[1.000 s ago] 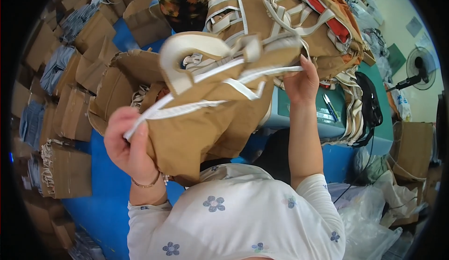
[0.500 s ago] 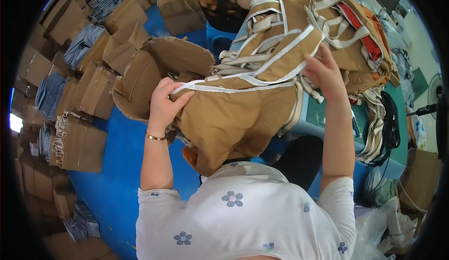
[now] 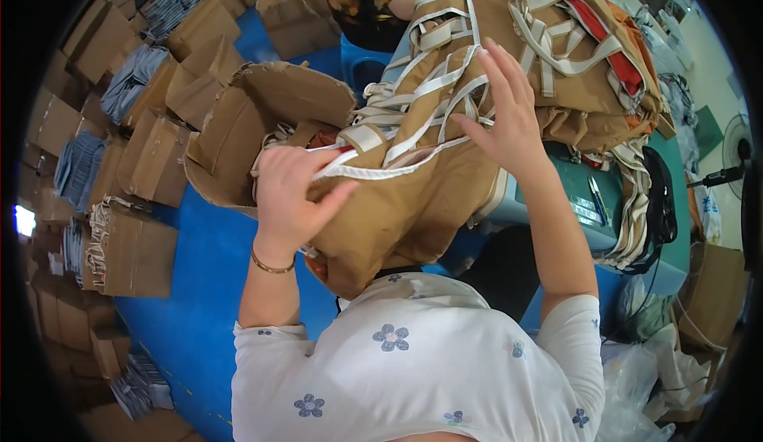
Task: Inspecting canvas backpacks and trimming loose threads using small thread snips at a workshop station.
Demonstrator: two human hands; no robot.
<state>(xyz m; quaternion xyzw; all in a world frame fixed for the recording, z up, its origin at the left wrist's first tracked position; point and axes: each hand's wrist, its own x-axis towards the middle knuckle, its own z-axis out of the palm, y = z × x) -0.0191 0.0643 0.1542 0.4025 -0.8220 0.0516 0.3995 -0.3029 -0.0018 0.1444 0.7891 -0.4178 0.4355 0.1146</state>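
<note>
A brown fabric bag piece with white edge trim [image 3: 397, 211] drapes from the table down to my lap. My left hand [image 3: 290, 191] rests at its left end, with the thumb spread away from the fingers and the white trim running between them. My right hand [image 3: 509, 112] is over the far edge, fingers stretched and thumb apart. Its fingertips are near or touching a white-trimmed brown strip [image 3: 433, 96]. A beige webbing strap [image 3: 367, 137] lies at the edge beside my left hand.
An open cardboard box [image 3: 226, 136] stands left of the bag. More brown bags with webbing straps [image 3: 572, 52] pile on the green table [image 3: 675, 203], beside a pair of snips [image 3: 596, 198]. A co-worker [image 3: 369, 1] sits at the far side. Cartons [image 3: 151, 156] line the left.
My left hand has loosened from its pinch on the trim and its thumb has spread. My right hand has moved left and opened; the raised strip has dropped down onto the bag.
</note>
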